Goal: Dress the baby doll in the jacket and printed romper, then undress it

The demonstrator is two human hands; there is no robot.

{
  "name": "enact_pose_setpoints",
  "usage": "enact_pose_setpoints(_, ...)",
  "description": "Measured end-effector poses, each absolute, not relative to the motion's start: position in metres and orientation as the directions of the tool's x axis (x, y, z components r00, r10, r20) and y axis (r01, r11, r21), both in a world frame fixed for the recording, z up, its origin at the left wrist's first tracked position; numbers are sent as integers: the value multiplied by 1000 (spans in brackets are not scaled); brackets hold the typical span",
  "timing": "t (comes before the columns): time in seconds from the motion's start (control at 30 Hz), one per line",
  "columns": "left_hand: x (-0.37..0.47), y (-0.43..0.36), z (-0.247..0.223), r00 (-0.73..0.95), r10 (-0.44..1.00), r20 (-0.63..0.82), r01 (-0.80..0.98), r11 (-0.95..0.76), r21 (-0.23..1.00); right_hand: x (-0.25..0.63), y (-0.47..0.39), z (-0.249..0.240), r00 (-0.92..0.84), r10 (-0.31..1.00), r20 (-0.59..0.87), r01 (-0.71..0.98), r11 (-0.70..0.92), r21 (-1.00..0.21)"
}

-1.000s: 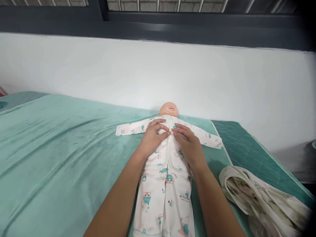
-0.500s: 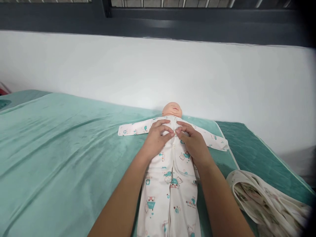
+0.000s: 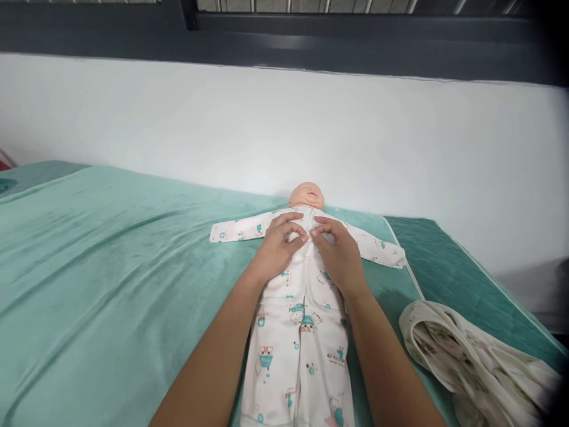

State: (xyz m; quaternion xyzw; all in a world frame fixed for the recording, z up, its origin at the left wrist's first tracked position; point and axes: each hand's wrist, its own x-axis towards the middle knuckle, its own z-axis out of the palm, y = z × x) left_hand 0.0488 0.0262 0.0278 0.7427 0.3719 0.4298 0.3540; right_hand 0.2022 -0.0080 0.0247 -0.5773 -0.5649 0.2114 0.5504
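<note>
Two-handed, pinching the garment point(image 3: 294, 289) mid-chest with left hand point(image 3: 278, 246) and right hand point(image 3: 339, 249), equally near, astride a long axis running straight ahead.

A printed white baby outfit point(image 3: 276, 332), worn by a baby doll point(image 3: 306, 194) laid on a green blanket point(image 3: 111, 284), is pinched at the chest by the left hand point(image 3: 276, 250) and right hand point(image 3: 341, 256); patterned cloth point(image 3: 473, 350) is bunched nearby.

The doll's head point(image 3: 306, 194) looks smooth, plastic; its suit point(image 3: 281, 326) matt cloth; the bedspread point(image 3: 111, 267) plush fabric.
</note>
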Motion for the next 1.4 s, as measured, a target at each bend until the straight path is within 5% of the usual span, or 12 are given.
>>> enact_pose_setpoints(0.5,48,24,32,352,864,360,205,-447,871,205,-12,24,301,907,295,214,238,-948)
enact_pose_setpoints(1.4,51,25,28,366,823,435,345,-554,757,203,-16,17,361,848,388,265,306,-914)
